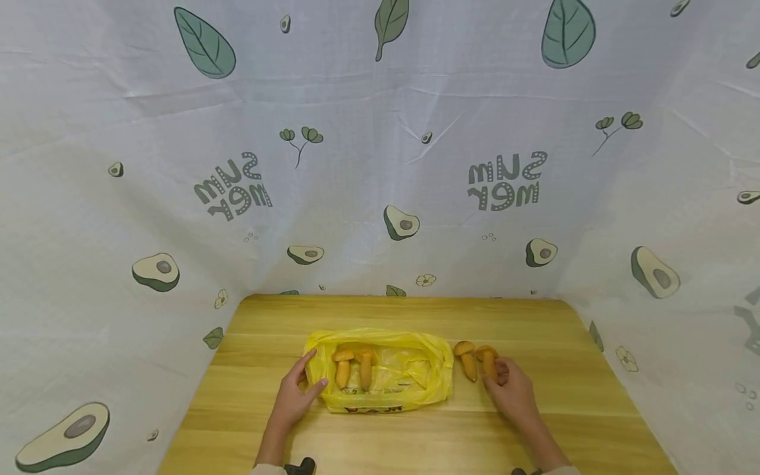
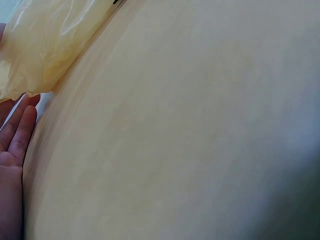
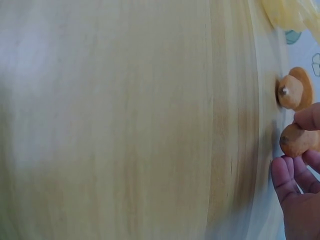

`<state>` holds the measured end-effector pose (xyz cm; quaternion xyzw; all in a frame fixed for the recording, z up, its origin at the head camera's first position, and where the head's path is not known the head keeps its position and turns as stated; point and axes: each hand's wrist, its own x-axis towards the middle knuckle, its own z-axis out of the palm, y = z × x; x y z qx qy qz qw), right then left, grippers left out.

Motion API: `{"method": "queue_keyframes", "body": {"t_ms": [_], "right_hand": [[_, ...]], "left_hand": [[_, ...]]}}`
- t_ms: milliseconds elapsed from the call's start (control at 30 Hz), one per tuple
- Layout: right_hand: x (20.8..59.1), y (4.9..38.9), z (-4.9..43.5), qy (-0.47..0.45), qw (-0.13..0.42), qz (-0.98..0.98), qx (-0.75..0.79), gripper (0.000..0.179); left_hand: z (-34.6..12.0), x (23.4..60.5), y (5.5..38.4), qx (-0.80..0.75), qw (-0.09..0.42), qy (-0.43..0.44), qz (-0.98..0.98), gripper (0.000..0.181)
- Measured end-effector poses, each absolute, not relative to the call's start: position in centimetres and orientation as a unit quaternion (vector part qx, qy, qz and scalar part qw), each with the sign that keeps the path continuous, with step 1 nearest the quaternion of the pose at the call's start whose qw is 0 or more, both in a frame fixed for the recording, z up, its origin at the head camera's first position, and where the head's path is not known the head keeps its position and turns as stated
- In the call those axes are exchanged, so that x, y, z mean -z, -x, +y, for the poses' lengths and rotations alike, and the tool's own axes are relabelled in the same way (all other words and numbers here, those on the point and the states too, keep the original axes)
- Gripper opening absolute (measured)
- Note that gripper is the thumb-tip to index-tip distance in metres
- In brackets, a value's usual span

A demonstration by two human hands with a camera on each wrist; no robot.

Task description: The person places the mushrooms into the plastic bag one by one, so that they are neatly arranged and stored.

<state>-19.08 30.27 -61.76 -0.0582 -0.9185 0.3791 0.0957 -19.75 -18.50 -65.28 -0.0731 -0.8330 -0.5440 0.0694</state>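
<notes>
Left hand [image 1: 295,390] touching bag [image 1: 424,396], right [image 1: 513,390] pinching mushroom [image 1: 489,356]

Avocado-print cloth [image 1: 368,178] behind and beside a wood-grain table [image 1: 410,442] makes this a screened-off nook, room type unclear.

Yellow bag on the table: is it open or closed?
Open. The rim of the yellow bag is spread wide, and mushrooms show inside.

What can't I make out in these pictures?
Head view: lettering on the yellow bag, too small and creased to read.
Left wrist view: part of the left hand, cut off by the left edge.
Right wrist view: the held mushroom's far end, behind fingers and the right edge.
</notes>
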Motion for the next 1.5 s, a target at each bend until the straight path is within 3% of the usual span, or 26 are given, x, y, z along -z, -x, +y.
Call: {"method": "queue_keyframes", "body": {"t_ms": [867, 1500], "right_hand": [[59.8, 19.0, 28.6, 0.04, 0.119, -0.905, -0.406, 0.043], [58.6, 18.8, 27.1, 0.042, 0.101, -0.895, -0.431, 0.045]], "left_hand": [[-18.5, 65.3, 19.7, 0.549, 0.066, 0.067, -0.83, 0.073], [-18.5, 65.1, 19.8, 0.562, 0.05, 0.066, -0.823, 0.076]]}}
